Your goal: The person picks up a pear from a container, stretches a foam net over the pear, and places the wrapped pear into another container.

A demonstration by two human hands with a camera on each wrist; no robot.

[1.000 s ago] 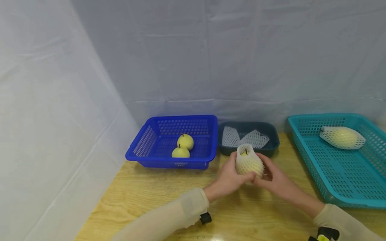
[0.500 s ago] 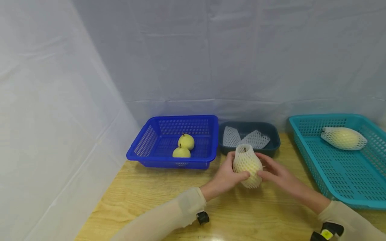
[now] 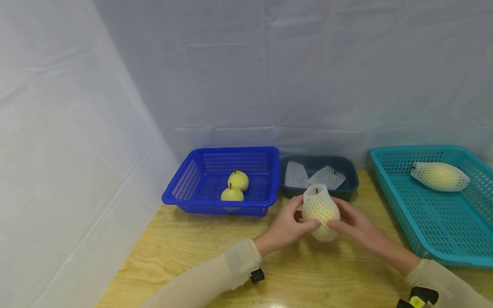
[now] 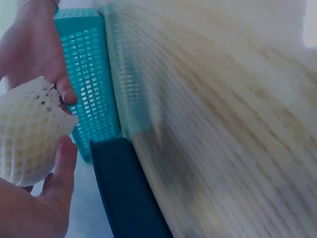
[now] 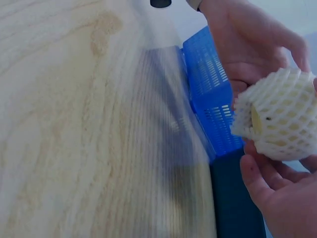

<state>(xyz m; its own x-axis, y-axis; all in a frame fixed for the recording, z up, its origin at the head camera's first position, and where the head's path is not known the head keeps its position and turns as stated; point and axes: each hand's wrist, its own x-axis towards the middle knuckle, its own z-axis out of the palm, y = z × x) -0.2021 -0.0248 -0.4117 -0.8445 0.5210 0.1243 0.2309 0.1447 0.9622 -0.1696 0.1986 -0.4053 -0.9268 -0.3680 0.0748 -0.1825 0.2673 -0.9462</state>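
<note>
My L hand (image 3: 286,226) and R hand (image 3: 356,226) share one fruit (image 3: 322,214), up over the desk (image 3: 185,244), just in front of the dark bin (image 3: 317,161). Fingers (image 3: 343,206) of both are curled round it, thumbs at the front, so it's gripped from L & R. It's roughly upright, stem showing in the open top of its net (image 3: 310,196).

Progress, as I judge it: this one's nearly or fully sleeved. Net covers most of it & sticks out past the stem; R wrist view shows a bit of bare skin at an open end, so poss. a small tug is due. Can't tell for sure.

Done: one netted fruit (image 3: 441,177), on its side in the teal basket (image 3: 439,226), off to my R. The one I'm holding isn't in there yet; prob. belongs there too.

Left to do: two bare fruits (image 3: 238,181) in the blue basket (image 3: 221,209), one nearer me, & two spare nets (image 3: 295,174) lying flat in the bin, one per fruit. So approx. halfway, I'd say, counting mine as sleeved.
</note>
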